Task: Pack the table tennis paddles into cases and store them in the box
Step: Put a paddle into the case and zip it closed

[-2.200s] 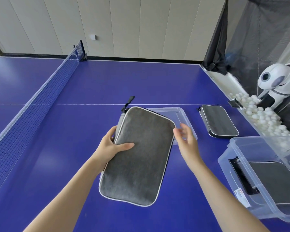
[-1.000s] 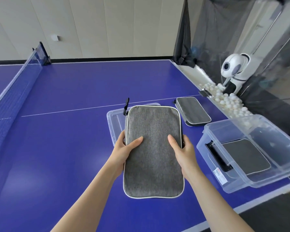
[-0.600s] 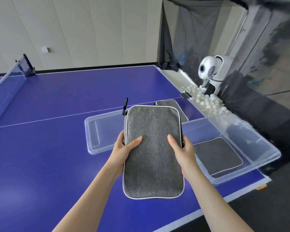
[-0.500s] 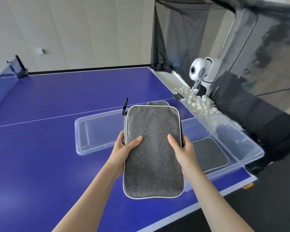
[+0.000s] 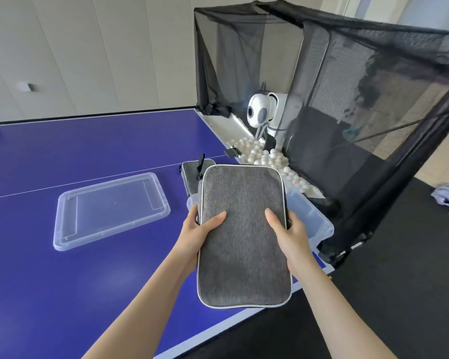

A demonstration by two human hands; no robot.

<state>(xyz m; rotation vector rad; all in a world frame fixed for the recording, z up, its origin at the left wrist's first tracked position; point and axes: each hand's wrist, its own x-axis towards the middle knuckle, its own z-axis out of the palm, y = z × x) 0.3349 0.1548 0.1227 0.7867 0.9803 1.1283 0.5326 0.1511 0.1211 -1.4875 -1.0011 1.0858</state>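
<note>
Gripping entry: grey fabric rectangular paddle case with pale piping (image 5: 244, 237), held flat over the clear plastic storage box (image 5: 312, 218) at the corner of the blue table (image 5: 62, 281).
Left hand (image 5: 200, 230): thumb on top, fingers wrapped round the left edge.
Right hand (image 5: 290, 235): the same hold on the right edge.
Second grey zipped case (image 5: 189, 174): on the table just behind the box.
Clear plastic lid (image 5: 109, 208): flat, left of the box.

I count two grey cases, the held case (image 5: 244, 237) and the far case (image 5: 188, 177); one clear lid (image 5: 109, 208), one clear box (image 5: 311, 221), one ball machine (image 5: 259, 112), white balls (image 5: 265, 159) beyond counting.
</note>
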